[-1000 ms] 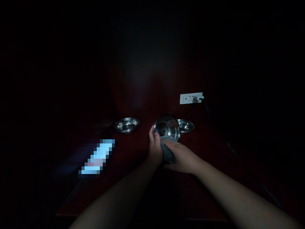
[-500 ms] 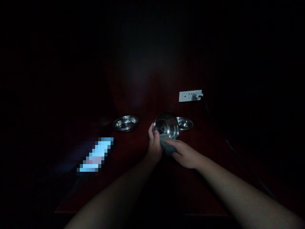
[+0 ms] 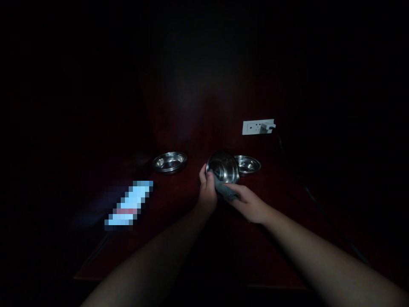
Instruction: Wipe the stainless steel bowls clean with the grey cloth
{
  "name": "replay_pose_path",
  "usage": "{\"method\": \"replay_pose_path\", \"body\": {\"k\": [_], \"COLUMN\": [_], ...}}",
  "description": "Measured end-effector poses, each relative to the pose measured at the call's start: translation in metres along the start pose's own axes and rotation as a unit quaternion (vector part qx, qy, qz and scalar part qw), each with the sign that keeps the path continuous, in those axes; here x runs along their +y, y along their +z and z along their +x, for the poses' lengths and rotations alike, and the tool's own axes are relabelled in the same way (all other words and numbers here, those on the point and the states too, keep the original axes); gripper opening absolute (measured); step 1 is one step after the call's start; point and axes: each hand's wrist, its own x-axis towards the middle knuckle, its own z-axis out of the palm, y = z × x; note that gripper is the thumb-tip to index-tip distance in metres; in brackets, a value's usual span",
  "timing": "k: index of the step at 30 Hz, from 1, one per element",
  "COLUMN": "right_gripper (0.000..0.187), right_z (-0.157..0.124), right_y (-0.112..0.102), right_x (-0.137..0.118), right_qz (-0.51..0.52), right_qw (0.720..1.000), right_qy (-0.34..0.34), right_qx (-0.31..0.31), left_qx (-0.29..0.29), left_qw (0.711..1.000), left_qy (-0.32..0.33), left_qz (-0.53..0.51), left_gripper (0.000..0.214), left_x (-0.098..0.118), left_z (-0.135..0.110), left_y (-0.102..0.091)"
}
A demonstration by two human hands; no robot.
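Note:
A shiny steel bowl (image 3: 223, 165) is held up and tilted, its open mouth turned towards me. My left hand (image 3: 207, 189) grips its left side, with the thumb at the near rim and the fingers behind. Along the bowl's lower rim lies a grey-green cloth (image 3: 225, 190). My right hand (image 3: 247, 202) is closed on the cloth at the bowl's lower right; some of its fingers are hidden beneath. Behind the held bowl, a shallow steel dish (image 3: 248, 164) stands on the table, partly covered from view. Another steel dish (image 3: 169, 162) sits to the left.
A lit phone-like screen (image 3: 129, 204), pixelated, lies on the left of the dark red table (image 3: 179, 196). On the back panel is a white socket plate (image 3: 258, 127) with a plug in it. A thin cable (image 3: 335, 230) runs along the right side. Surroundings are very dark.
My right hand has shifted slightly, and the cloth is now bunched flatter along the bowl's lower rim. The bowl stays in my left hand. The whole view has shifted a little.

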Motion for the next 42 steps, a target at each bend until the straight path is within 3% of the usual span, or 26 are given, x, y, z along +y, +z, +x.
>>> {"method": "replay_pose_path", "body": {"k": [4, 9, 11, 16, 18, 21, 24, 27, 29, 31, 34, 36, 37, 42], "right_gripper": [0.024, 0.027, 0.031, 0.035, 0.034, 0.026, 0.024, 0.026, 0.029, 0.031, 0.05, 0.057, 0.058, 0.049], "right_z": [0.002, 0.005, 0.006, 0.008, 0.008, 0.01, 0.013, 0.013, 0.01, 0.006, 0.001, -0.001, -0.001, 0.0], "right_y": [-0.002, -0.002, -0.002, -0.005, -0.005, -0.008, -0.016, -0.027, -0.031, -0.031, -0.021, -0.011, -0.007, 0.0], "right_x": [0.005, 0.011, 0.012, 0.009, 0.007, 0.006, 0.007, 0.008, 0.007, 0.005, 0.003, 0.004, 0.005, 0.006], "right_qz": [0.109, 0.25, 0.276, 0.232, 0.247, 0.315, 0.349, 0.283, 0.157, -0.002, -0.136, -0.143, -0.137, -0.103], "right_qw": [0.99, 0.931, 0.917, 0.939, 0.932, 0.898, 0.853, 0.833, 0.845, 0.887, 0.96, 0.984, 0.988, 0.994], "right_qy": [0.063, 0.16, 0.177, 0.155, 0.161, 0.196, 0.227, 0.173, 0.097, 0.015, -0.08, -0.086, -0.074, -0.028], "right_qx": [0.067, 0.213, 0.226, 0.204, 0.209, 0.238, 0.314, 0.443, 0.502, 0.462, 0.231, 0.065, 0.021, -0.005], "left_qx": [-0.008, -0.017, -0.021, -0.033, -0.042, -0.053, -0.046, -0.037, -0.035, -0.036, -0.041, -0.037, -0.033, -0.032], "left_qw": [1.0, 0.999, 0.999, 0.998, 0.998, 0.997, 0.998, 0.999, 0.999, 0.999, 0.998, 0.998, 0.998, 0.999], "left_qy": [0.019, 0.035, 0.034, 0.045, 0.05, 0.053, 0.048, 0.039, 0.033, 0.036, 0.047, 0.054, 0.055, 0.035], "left_qz": [-0.01, -0.019, -0.015, 0.002, 0.003, 0.003, 0.004, 0.002, 0.001, -0.005, -0.018, -0.015, -0.01, 0.001], "left_gripper": [0.049, 0.048, 0.048, 0.052, 0.053, 0.053, 0.051, 0.05, 0.049, 0.048, 0.048, 0.048, 0.048, 0.049], "left_x": [-0.003, -0.006, -0.007, -0.012, -0.013, -0.013, -0.011, -0.008, -0.007, -0.007, -0.008, -0.01, -0.011, -0.014], "left_z": [0.001, 0.002, 0.003, 0.004, 0.005, 0.004, 0.003, 0.002, 0.002, 0.001, 0.001, 0.001, 0.001, 0.003], "left_y": [-0.001, -0.001, -0.002, -0.005, -0.006, -0.006, -0.006, -0.005, -0.004, -0.003, -0.003, -0.003, -0.003, -0.005]}}
